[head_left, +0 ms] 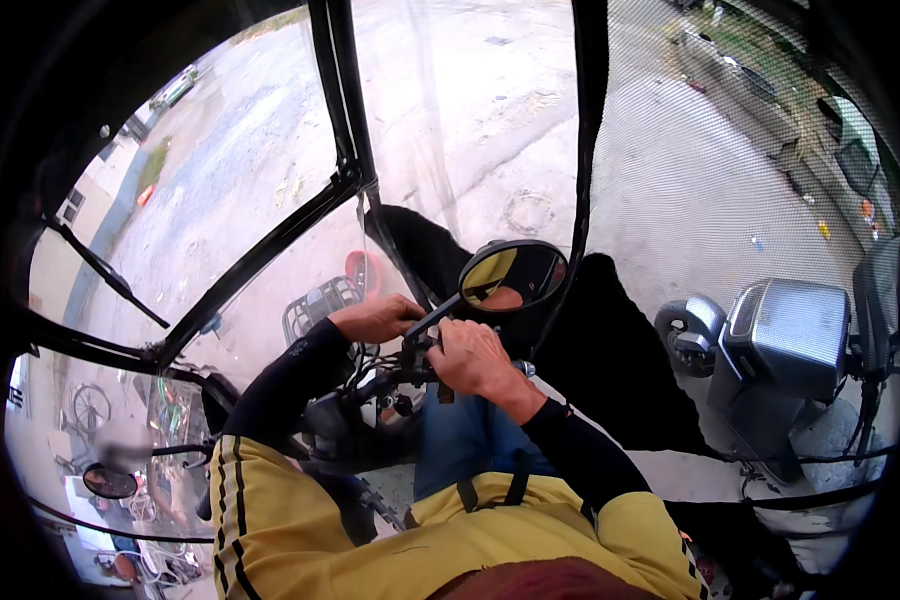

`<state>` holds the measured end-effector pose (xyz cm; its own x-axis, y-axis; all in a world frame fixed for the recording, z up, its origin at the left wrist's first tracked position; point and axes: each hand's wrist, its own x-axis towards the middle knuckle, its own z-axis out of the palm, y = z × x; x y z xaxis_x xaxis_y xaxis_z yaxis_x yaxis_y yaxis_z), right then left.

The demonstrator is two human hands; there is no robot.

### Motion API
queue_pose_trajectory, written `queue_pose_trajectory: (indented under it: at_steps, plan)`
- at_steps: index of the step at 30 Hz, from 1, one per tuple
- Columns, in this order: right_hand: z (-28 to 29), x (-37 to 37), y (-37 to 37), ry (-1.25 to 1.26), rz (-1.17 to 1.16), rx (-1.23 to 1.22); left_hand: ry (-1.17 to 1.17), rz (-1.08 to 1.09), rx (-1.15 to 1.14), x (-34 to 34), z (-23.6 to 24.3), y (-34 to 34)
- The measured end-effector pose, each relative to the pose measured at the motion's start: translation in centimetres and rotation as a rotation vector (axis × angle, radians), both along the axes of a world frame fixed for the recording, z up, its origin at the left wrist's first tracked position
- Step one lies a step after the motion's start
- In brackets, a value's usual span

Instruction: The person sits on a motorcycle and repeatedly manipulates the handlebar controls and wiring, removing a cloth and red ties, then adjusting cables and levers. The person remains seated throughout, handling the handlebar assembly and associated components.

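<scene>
Both my hands meet at the base of a round black rear-view mirror (pixel 544 291) on the handlebar of a small vehicle. My left hand (pixel 378 318) comes from the left side of the stem, fingers bent and drawn together against its lower end. What they pinch is hidden. From the right, my right hand (pixel 472 362) is closed with curled fingers around the foot of the mirror stem (pixel 436 316). Below the hands run the black handlebar (pixel 378 384) and several dark cables.
A black-framed clear canopy (pixel 260 238) surrounds me, with mesh at the right. A black cover (pixel 620 350) hangs beside the handlebar. Outside stand a wire basket (pixel 320 305), a grey scooter (pixel 785 335) at the right, and a second mirror (pixel 109 482) at the left.
</scene>
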<state>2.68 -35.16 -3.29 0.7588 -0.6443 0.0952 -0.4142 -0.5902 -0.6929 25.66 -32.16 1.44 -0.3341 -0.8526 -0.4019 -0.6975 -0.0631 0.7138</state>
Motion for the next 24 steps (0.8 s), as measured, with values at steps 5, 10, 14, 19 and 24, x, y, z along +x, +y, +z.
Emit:
queue_pose_trajectory:
  at_steps: [5,10,14,19,24]
  plan:
    - [-0.8,0.5,0.8,-0.133,-0.031,-0.077,0.105,0.261,0.054,3.1,-1.6,2.8]
    - [0.0,0.1,0.3,-0.06,0.019,-0.003,0.092,0.232,-0.229,1.1,-4.2,2.2]
    - [0.3,0.1,0.0,0.001,0.039,0.166,0.288,0.408,-0.216,0.0,-4.3,3.9]
    - [1.7,0.2,-1.6,0.084,0.119,0.411,-0.036,0.615,-0.64,-1.1,-4.1,7.5]
    - [1.7,0.4,-2.7,-0.039,0.133,0.741,-0.183,0.883,-0.956,-3.2,-4.1,9.1]
